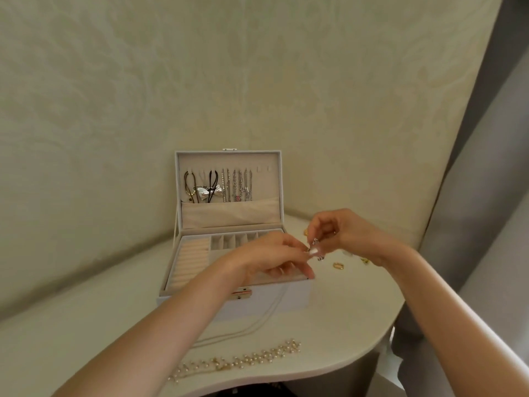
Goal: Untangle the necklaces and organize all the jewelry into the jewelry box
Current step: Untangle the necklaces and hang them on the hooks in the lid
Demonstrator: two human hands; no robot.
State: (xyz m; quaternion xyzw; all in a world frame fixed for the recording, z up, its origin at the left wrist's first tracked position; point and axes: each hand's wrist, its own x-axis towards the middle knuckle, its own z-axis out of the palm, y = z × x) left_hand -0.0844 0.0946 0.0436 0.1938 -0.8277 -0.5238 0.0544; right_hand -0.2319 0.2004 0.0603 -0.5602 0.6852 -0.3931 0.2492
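While both hands work it in the air just off the right rim of the jewelry box, the small silver piece sits between the fingertips, above the table and not yet in any compartment; too small and blurred to say whether it is an earring, a charm or a bit of chain, though part of it hangs below the fingers; left hand pinches it from below with thumb and forefinger; right hand pinches it from above, other fingers loosely curled; judgement: very light, hard, smooth and probably slippery, with fine parts that could bend or snag, so take it by the solid body, pull gently, and work low over the table so a drop is easy to find; box is open, lid upright, with hung necklaces in a row above its fabric pocket; ring rolls at the tray's left; gold hoop lies on the table just right of the box, beneath the hands; white cord trails from the box front across the table; pearl necklace lies stretched along the near edge, well apart from the box; judgement: limp and heavier, best lifted at two points
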